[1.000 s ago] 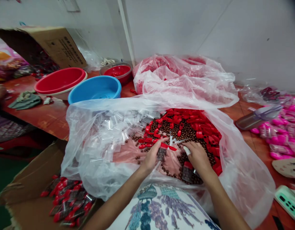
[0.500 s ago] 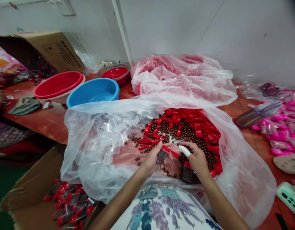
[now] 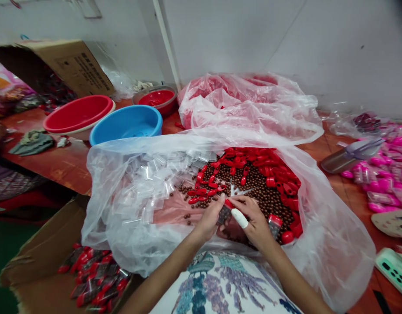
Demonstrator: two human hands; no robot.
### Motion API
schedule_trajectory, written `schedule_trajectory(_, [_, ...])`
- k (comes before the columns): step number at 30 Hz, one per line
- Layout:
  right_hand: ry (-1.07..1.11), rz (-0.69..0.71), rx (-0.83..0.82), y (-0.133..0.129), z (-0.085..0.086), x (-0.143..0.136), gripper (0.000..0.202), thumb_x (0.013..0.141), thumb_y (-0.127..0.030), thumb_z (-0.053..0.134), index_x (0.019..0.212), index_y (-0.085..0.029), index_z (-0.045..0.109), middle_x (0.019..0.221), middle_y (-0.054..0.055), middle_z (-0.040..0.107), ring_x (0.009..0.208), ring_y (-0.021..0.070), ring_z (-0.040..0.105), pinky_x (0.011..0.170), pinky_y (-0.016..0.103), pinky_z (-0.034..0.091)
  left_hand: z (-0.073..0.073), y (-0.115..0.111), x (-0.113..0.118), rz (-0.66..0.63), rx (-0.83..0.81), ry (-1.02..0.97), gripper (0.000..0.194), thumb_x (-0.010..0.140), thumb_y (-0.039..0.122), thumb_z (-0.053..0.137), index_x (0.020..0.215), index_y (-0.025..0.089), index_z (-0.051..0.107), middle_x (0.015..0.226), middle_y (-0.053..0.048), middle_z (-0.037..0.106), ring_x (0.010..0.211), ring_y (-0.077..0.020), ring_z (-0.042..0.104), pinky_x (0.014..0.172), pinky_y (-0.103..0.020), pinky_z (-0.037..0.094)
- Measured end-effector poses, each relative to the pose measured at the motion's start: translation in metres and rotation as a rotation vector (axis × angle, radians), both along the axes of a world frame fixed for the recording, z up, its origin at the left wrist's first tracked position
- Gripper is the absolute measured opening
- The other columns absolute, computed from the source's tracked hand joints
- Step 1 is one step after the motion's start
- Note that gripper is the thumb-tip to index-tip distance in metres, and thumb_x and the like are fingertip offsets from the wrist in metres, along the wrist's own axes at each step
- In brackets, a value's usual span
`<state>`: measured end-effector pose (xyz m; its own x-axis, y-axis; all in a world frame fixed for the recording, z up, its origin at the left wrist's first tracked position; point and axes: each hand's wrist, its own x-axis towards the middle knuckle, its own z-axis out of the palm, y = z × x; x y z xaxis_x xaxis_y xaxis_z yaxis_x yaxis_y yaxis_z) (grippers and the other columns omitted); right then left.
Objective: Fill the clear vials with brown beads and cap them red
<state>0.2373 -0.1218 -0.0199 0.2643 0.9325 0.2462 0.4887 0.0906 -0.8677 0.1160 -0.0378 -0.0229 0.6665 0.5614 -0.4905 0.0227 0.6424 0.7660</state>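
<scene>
My left hand (image 3: 208, 222) is closed around a small clear plastic container (image 3: 223, 214) filled with dark balls and topped with a red cap. The fingers of my right hand (image 3: 256, 221), one wearing a white finger cover (image 3: 240, 218), are pressed on the red cap end. Beyond both hands lie loose brown balls (image 3: 256, 187) and red caps (image 3: 286, 172) on an opened white plastic bag (image 3: 335, 235). Empty clear containers (image 3: 155, 174) are heaped at the left of the bag. Right of my right hand, another filled, red-capped container (image 3: 274, 224) rests among the balls.
Below left, a cardboard box (image 3: 31, 266) holds filled red-capped containers (image 3: 96, 274). A blue basin (image 3: 127, 124) and a red basin (image 3: 78, 114) stand behind. Pink items (image 3: 389, 174), a lidded cup (image 3: 348, 157) and a mint-coloured device (image 3: 393, 266) are on the right. Part of another person shows far left.
My right hand has moved left and closed in on the red cap of the container in my left hand. The filled container beside my right hand now shows farther right.
</scene>
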Motion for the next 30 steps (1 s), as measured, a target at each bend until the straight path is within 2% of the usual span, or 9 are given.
schedule_trajectory(2, [-0.035, -0.124, 0.018, -0.009, -0.002, 0.001, 0.033, 0.085, -0.033, 0.052, 0.116, -0.024, 0.055, 0.113, 0.008, 0.057, 0.104, 0.0227, 0.051, 0.090, 0.041, 0.040, 0.006, 0.002, 0.001, 0.045, -0.045, -0.081, 0.057, 0.080, 0.061, 0.044, 0.102, 0.011, 0.062, 0.054, 0.000, 0.055, 0.041, -0.0073, 0.045, 0.034, -0.017, 0.029])
schedule_trajectory(4, [-0.038, -0.255, -0.016, -0.019, -0.007, 0.004, 0.021, 0.086, -0.035, 0.052, 0.098, -0.020, 0.060, 0.095, 0.007, 0.060, 0.091, 0.0218, 0.055, 0.080, 0.037, 0.044, 0.012, 0.003, 0.001, 0.078, -0.051, -0.163, 0.059, 0.083, 0.059, 0.042, 0.119, 0.013, 0.054, 0.065, -0.003, 0.062, 0.046, -0.0079, 0.049, 0.037, -0.017, 0.033])
schedule_trajectory(7, [-0.075, -0.215, -0.155, -0.029, -0.013, 0.008, 0.024, 0.088, -0.037, 0.047, 0.077, -0.021, 0.061, 0.076, 0.004, 0.060, 0.075, 0.0196, 0.056, 0.069, 0.033, 0.045, 0.014, 0.001, 0.001, 0.105, -0.025, -0.205, 0.062, 0.085, 0.057, 0.038, 0.128, 0.014, 0.047, 0.077, -0.006, 0.066, 0.049, -0.0084, 0.051, 0.040, -0.017, 0.035])
schedule_trajectory(11, [-0.108, -0.122, -0.142, -0.026, -0.012, 0.010, 0.027, 0.087, -0.038, 0.048, 0.105, -0.021, 0.058, 0.101, 0.008, 0.063, 0.094, 0.0223, 0.058, 0.080, 0.034, 0.047, 0.007, -0.008, 0.003, 0.069, 0.023, -0.161, 0.061, 0.085, 0.055, 0.040, 0.130, 0.016, 0.046, 0.083, -0.007, 0.068, 0.052, -0.0100, 0.055, 0.046, -0.020, 0.038])
schedule_trajectory(16, [-0.415, -0.076, -0.107, -0.019, -0.004, 0.002, 0.072, 0.075, -0.046, 0.060, 0.134, -0.015, 0.033, 0.125, 0.016, 0.052, 0.113, 0.0303, 0.049, 0.091, 0.045, 0.041, 0.001, -0.021, 0.007, 0.052, 0.028, -0.073, 0.059, 0.081, 0.057, 0.046, 0.120, 0.015, 0.057, 0.081, -0.007, 0.069, 0.071, -0.0177, 0.062, 0.069, -0.028, 0.045])
schedule_trajectory(18, [-0.509, -0.024, -0.089, -0.020, -0.003, -0.003, 0.080, 0.072, -0.047, 0.062, 0.137, -0.014, 0.028, 0.126, 0.017, 0.050, 0.115, 0.0310, 0.046, 0.093, 0.047, 0.040, 0.001, -0.023, 0.007, 0.030, -0.023, -0.045, 0.064, 0.080, 0.062, 0.043, 0.119, 0.013, 0.057, 0.073, -0.007, 0.068, 0.064, -0.0173, 0.061, 0.065, -0.028, 0.045])
schedule_trajectory(22, [-0.591, -0.002, -0.066, -0.022, -0.002, -0.009, 0.073, 0.075, -0.045, 0.060, 0.134, -0.012, 0.031, 0.123, 0.018, 0.050, 0.114, 0.0307, 0.046, 0.093, 0.046, 0.040, 0.000, -0.024, 0.008, -0.019, -0.090, -0.013, 0.071, 0.077, 0.069, 0.037, 0.115, 0.013, 0.058, 0.055, -0.002, 0.061, 0.049, -0.0138, 0.055, 0.053, -0.025, 0.041])
schedule_trajectory(27, [-0.595, 0.057, -0.032, -0.022, -0.002, -0.007, 0.076, 0.076, -0.043, 0.060, 0.137, -0.013, 0.026, 0.124, 0.019, 0.049, 0.115, 0.0323, 0.046, 0.092, 0.048, 0.040, -0.002, -0.024, 0.009, -0.064, -0.165, 0.020, 0.078, 0.075, 0.075, 0.028, 0.088, 0.008, 0.065, 0.046, -0.002, 0.053, 0.041, -0.0123, 0.050, 0.043, -0.023, 0.037])
schedule_trajectory(30, [-0.578, 0.105, -0.018, -0.022, -0.005, -0.005, 0.077, 0.076, -0.041, 0.060, 0.138, -0.013, 0.023, 0.127, 0.020, 0.047, 0.118, 0.0328, 0.044, 0.093, 0.050, 0.040, -0.001, -0.024, 0.009, -0.070, -0.197, -0.008, 0.073, 0.075, 0.073, 0.034, 0.095, 0.009, 0.064, 0.047, -0.001, 0.054, 0.041, -0.0120, 0.050, 0.043, -0.022, 0.038])
